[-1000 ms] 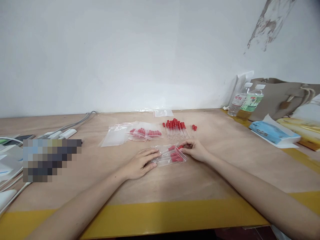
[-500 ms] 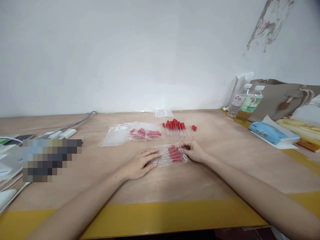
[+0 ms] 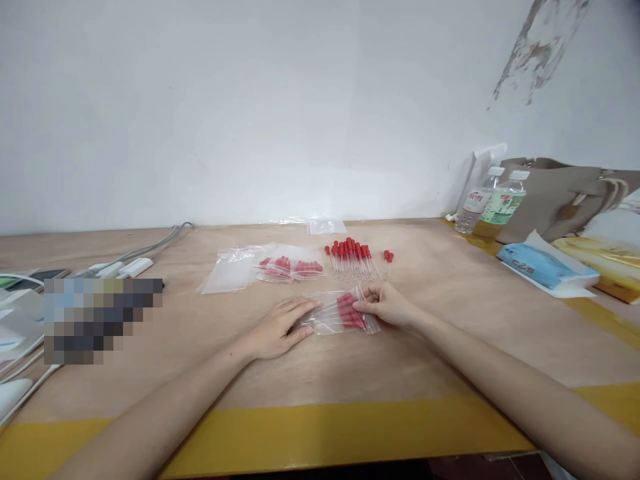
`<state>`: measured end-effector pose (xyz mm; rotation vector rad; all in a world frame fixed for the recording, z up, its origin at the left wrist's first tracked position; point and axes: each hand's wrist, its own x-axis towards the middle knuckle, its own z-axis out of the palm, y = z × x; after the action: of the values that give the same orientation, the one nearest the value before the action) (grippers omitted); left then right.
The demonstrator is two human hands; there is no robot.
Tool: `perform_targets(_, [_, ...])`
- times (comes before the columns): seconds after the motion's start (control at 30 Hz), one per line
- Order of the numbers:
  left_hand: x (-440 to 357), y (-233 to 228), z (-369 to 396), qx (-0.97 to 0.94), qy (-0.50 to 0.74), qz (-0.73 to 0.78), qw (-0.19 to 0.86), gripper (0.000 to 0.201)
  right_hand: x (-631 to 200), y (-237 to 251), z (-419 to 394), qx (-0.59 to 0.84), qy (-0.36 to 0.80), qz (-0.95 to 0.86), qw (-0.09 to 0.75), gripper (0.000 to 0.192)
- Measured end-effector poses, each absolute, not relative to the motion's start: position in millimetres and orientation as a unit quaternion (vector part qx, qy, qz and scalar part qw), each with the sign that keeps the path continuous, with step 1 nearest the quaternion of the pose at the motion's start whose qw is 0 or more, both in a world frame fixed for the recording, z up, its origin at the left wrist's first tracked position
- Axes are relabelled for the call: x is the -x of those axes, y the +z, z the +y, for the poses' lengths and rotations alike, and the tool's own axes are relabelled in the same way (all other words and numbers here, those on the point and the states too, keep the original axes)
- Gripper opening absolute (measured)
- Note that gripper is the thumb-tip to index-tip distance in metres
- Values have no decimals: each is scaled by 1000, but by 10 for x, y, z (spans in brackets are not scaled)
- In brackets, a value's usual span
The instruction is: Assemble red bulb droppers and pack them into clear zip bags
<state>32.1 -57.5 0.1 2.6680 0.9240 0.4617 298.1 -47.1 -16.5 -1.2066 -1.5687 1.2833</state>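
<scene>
A clear plastic bag [image 3: 336,317] with several red-capped droppers inside lies flat on the wooden table [image 3: 450,320]. My left hand [image 3: 280,328] rests palm down on the bag's left end, pressing it to the table. My right hand [image 3: 383,303] pinches the bag's right end, at the red caps. Behind the bag lies a loose row of red-capped droppers [image 3: 351,257], with one pair [image 3: 388,256] a little to the right. Two filled bags [image 3: 293,267] and a pile of empty clear bags [image 3: 231,270] lie further left.
Two water bottles [image 3: 493,200], a beige handbag [image 3: 560,193] and a blue tissue pack [image 3: 543,267] stand at the right. Cables and white adapters [image 3: 125,265] lie at the left beside a blurred patch. A small clear bag [image 3: 326,227] lies by the wall. Yellow tape edges the table front.
My right hand has pushed the droppers fully into the bag and shifted its fingers onto the bag's right end. The left hand has stayed in place.
</scene>
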Motion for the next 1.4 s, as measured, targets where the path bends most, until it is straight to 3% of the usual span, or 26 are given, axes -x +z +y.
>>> perform_targets(0.23, [-278, -24, -529, -892, 258, 329, 171, 43, -3039, 19, -520, 396, 657, -491, 413, 21])
perform_targets(0.4, [73, -2, -196, -806, 370, 461, -22, 29, -3041, 263, -340, 359, 655, -418, 517, 8])
perform_targets(0.5, [402, -26, 53, -726, 322, 598, -112, 39, -2817, 340, -149, 336, 635, -363, 594, 8])
perform_targets(0.63, [693, -99, 239, -657, 205, 719, -99, 53, -2268, 294, 94, 330, 638, -289, 633, 12])
perform_targets(0.83, [768, -133, 273, -652, 93, 750, -61, 54, -1714, 112, 299, 401, 661, -283, 567, 15])
perform_targets(1.0, [798, -111, 292, -655, 89, 748, -59, 38, -1929, 101, 153, 439, 721, -357, 401, 7])
perform_targets(1.13, [828, -48, 260, -634, 113, 764, -53, 36, -2299, 94, -159, 441, 725, -431, 307, 8])
perform_targets(1.23, [850, 62, 210, -607, 148, 778, -61, 42, -2619, 60, -329, 450, 613, -587, 278, 15])
perform_targets(1.4, [598, 290, -5, -691, 267, 670, -58, 44, -3249, 44, -162, 629, 238, -631, 386, 10])
